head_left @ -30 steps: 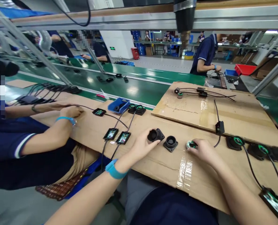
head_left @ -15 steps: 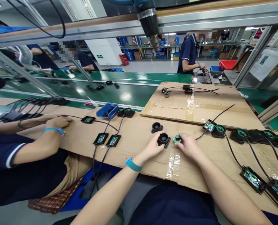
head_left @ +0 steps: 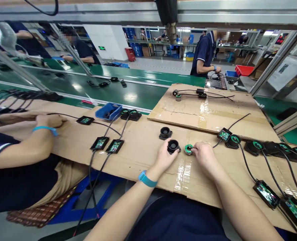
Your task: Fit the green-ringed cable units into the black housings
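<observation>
left hand [head_left: 165, 158]: fingers curling round the black housing [head_left: 174, 146], likely light and rigid.
right hand [head_left: 205, 154]: fingers pinching the green ring [head_left: 188, 149], probably delicate; edges look best.

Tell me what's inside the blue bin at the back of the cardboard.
The blue bin shows one dark, roundish part near its middle. Its near wall hides the floor at the front, so anything lying there cannot be seen. Two black cables pass in front of it.
</observation>
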A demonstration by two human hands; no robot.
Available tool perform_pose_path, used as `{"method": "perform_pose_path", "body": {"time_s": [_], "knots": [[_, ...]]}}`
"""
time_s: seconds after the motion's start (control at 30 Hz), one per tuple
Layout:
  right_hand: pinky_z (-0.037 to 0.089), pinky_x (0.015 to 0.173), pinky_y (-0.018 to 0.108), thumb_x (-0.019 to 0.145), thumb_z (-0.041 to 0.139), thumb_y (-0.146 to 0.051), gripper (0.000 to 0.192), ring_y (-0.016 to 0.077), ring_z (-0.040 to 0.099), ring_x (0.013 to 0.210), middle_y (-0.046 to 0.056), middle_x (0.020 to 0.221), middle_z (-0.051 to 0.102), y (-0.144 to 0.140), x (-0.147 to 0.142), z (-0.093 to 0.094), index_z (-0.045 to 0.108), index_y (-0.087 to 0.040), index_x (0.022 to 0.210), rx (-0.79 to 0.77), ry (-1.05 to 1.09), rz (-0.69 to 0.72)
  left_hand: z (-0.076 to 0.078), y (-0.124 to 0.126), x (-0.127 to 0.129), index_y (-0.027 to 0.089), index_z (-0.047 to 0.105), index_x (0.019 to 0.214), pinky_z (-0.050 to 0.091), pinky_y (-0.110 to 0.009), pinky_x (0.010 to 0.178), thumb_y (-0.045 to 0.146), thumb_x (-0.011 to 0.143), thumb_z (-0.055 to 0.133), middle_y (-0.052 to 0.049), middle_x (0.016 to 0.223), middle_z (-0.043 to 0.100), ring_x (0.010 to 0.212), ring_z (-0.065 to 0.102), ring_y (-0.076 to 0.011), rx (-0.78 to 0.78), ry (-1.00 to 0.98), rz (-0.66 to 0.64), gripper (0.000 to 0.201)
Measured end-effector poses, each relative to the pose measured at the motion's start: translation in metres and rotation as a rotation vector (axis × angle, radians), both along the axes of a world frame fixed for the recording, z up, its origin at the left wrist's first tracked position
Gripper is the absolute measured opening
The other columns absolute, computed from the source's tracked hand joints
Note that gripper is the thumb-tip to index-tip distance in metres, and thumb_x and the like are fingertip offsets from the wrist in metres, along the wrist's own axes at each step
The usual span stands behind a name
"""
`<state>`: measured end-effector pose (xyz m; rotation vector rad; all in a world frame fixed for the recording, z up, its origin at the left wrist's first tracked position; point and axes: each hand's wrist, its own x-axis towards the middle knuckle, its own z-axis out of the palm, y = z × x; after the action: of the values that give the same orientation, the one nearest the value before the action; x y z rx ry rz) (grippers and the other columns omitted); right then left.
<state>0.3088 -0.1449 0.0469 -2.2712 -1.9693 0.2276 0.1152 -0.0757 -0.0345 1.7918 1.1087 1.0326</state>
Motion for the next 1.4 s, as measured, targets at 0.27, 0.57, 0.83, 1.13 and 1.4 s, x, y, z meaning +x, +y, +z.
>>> {"method": "perform_pose_path", "body": {"time_s": [0.27, 0.57, 0.83, 1.13, 1.4], "knots": [[0.038, 0.081, 0.032, 0.093, 0.062, -0.021, 0.012, 0.0225, 0.060, 0.090, 0.009, 0.091, 0.071, -0.008, -0.024, 0.013, 0.068, -0.016, 0.084, -0.044, -0.066, 0.057, 0.003, 0.000, -0.002, 0.023, 0.059, 0.115, 0.047, -0.049, 0.106, 0.051, 0.076, 0.075, -0.008, 0.116, 0.062, 0.114, 0.059, -0.0298, 0.078, 0.048, -0.005, 0.051], [0.049, 0.084, 0.032, 0.090, 0.069, -0.042, 0.031, 0.0232, 0.063, 0.098, 0.010, 0.106, 0.067, -0.018, -0.037, 0.004, 0.063, -0.017, 0.108, 0.028, 0.177, -0.069, -0.004, 0.005, -0.005, 0.023, 0.055, 0.123, 0.050, -0.049, 0.101, 0.050, 0.074, 0.074, -0.008, 0.114, 0.066, 0.109, 0.063, -0.0291, -0.078, 0.039, 0.064, 0.060], [0.048, 0.093, 0.036, 0.092, 0.064, -0.033, 0.032, 0.0255, 0.062, 0.106, 0.012, 0.111, 0.066, -0.002, -0.035, -0.021, 0.061, -0.015, 0.119, 0.111, 0.223, -0.010, 0.000, 0.004, -0.001, 0.022, 0.051, 0.128, 0.049, -0.046, 0.103, 0.034, 0.075, 0.079, -0.009, 0.120, 0.063, 0.113, 0.062, -0.0265, -0.099, -0.053, 0.064, 0.062], [0.051, 0.100, 0.040, 0.089, 0.063, -0.027, 0.032, 0.0258, 0.064, 0.109, 0.013, 0.115, 0.068, -0.006, -0.028, -0.022, 0.064, -0.016, 0.120, 0.409, 0.343, 0.035, 0.001, 0.002, -0.003, 0.021, 0.055, 0.123, 0.046, -0.047, 0.108, 0.027, 0.083, 0.071, -0.009, 0.124, 0.062, 0.121, 0.058, -0.0264, 0.053, -0.056, -0.057, 0.043], [0.053, 0.105, 0.046, 0.094, 0.062, -0.033, 0.041, 0.0265, 0.063, 0.118, 0.012, 0.126, 0.066, -0.018, -0.050, -0.012, 0.060, -0.021, 0.132, 0.603, 0.467, 0.187, 0.005, -0.007, -0.005, 0.021, 0.052, 0.130, 0.043, -0.051, 0.114, 0.018, 0.081, 0.067, -0.012, 0.136, 0.057, 0.130, 0.053, -0.0272, 0.197, -0.079, -0.172, 0.052]]}}
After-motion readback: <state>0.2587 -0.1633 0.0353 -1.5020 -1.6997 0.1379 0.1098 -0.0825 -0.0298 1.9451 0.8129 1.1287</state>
